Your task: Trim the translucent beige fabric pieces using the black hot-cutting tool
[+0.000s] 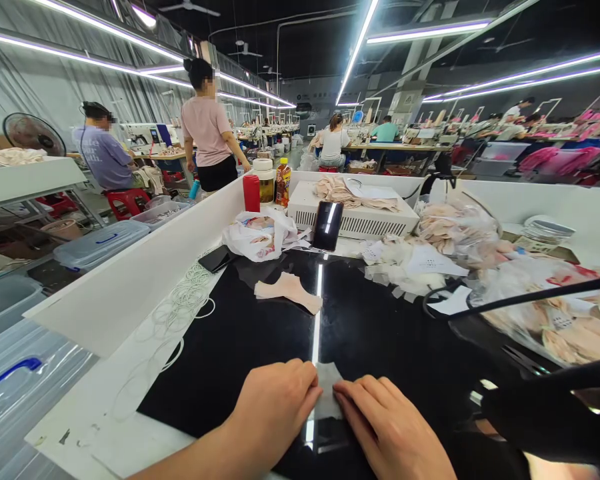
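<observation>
A small piece of thin, whitish translucent sheet [329, 393] lies between my two hands, low over the black glossy tabletop [240, 347]. Its left edge is pinched by the closed fingers of my left hand [280, 400]. At the right edge, my right hand [387, 423] has its thumb and fingers pressed together on the same sheet. Farther up the black surface rests a beige cut fabric piece [289, 291], apart from both hands.
A dark phone [327, 225] leans against a white box [353, 213]. Pale elastic loops [185, 293] lie at left; fabric bundles in plastic [525, 300] and tweezers [525, 360] at right. A black lamp arm [535, 290] crosses the right side. White walls [145, 267] edge the table; co-workers are beyond.
</observation>
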`<action>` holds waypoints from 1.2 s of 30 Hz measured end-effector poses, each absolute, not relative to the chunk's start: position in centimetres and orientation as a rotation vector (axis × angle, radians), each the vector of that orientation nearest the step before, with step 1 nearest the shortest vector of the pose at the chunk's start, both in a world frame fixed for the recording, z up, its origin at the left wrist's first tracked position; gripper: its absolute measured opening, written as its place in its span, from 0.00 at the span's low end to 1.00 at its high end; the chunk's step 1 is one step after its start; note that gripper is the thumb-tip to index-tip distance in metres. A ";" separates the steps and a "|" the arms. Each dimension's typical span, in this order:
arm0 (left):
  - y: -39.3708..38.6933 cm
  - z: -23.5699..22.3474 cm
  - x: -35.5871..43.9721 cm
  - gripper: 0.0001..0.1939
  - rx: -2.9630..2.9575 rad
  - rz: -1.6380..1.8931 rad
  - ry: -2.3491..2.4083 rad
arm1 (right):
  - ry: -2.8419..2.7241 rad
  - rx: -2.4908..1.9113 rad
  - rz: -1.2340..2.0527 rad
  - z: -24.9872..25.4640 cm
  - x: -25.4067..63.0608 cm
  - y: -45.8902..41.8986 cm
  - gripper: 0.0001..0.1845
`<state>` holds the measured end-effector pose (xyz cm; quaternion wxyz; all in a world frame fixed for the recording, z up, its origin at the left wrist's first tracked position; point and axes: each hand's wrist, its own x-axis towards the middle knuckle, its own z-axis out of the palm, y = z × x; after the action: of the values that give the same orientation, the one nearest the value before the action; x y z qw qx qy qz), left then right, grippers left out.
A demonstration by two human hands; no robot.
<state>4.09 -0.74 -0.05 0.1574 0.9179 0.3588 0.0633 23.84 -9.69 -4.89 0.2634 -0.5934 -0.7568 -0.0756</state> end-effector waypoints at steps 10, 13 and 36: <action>-0.7 0.3 4.1 0.06 2.626 0.149 1.042 | -1.969 -1.610 -0.258 -4.2 23.0 -9.5 0.19; -0.8 -0.2 4.0 0.06 2.677 0.210 1.020 | -1.966 -1.619 -0.249 -4.2 23.0 -9.5 0.18; -1.5 -3.2 4.5 0.12 2.935 0.711 0.516 | -1.972 -1.605 -0.251 -5.1 22.7 -9.4 0.17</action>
<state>4.51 -1.52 -3.25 0.0391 0.9573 0.1682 0.2319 22.72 -9.44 -5.09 0.2892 -0.6012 -0.7390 -0.0940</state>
